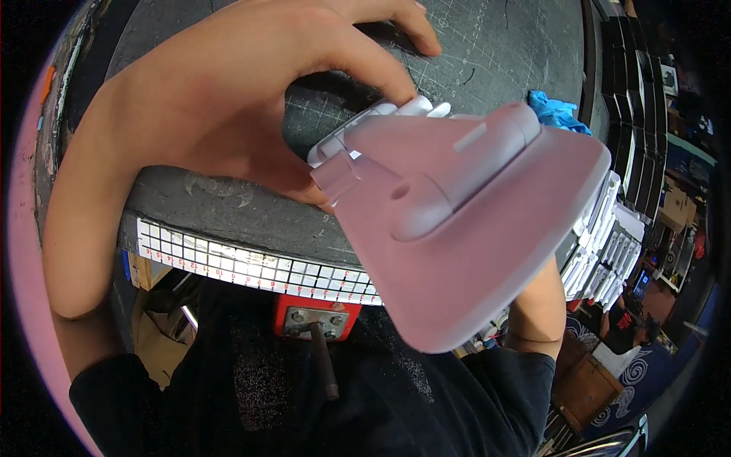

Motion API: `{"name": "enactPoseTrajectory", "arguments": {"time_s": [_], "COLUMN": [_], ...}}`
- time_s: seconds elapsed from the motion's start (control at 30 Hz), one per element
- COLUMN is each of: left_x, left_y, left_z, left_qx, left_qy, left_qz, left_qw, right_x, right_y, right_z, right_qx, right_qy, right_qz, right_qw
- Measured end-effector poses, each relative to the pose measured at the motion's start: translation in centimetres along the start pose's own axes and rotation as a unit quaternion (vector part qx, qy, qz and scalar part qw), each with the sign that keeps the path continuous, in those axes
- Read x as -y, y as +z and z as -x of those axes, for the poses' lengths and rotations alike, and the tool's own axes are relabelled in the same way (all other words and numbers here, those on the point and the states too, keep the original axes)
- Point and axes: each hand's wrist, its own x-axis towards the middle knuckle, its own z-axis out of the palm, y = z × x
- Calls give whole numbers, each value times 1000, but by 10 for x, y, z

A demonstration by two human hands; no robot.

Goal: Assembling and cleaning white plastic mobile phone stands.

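A pale pink plastic piece point(464, 251) fills the middle right of the head view, close to the camera and tilted. It has a broad flat plate with rounded corners and rounded hinge-like barrels; I cannot tell its exact kind. My left hand point(251, 84) curves round its left end. The thumb meets the lower left corner and the index finger touches the upper edge, while another finger stretches out over the dark table. Behind the plate, paler plastic parts point(415, 109) show near my fingertips. My right hand is hidden by the plate; only its forearm point(539, 312) shows.
The dark, scratched table point(495, 57) carries a printed grid. Along its near edge runs a white ruler strip point(251, 263), above a red bracket point(304, 316) with a metal rod. A blue cloth point(558, 113) and several stacked white parts point(609, 247) lie to the right; a person point(630, 331) is beyond.
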Motion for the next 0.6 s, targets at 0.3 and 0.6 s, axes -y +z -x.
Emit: {"name": "enactPoseTrajectory", "arguments": {"time_s": [0.3, 0.6], "left_x": [-2, -2], "left_y": [0, -1], "left_z": [-1, -4], "left_qx": [12, 23], "left_qy": [16, -2], "left_qz": [-53, -33], "left_qw": [998, 999], "right_x": [-5, -1], "right_y": [1, 2], "right_z": [5, -9], "right_qx": [-19, -63], "right_qy": [-10, 28], "right_qz": [-32, -116], "right_qw": [999, 991]}}
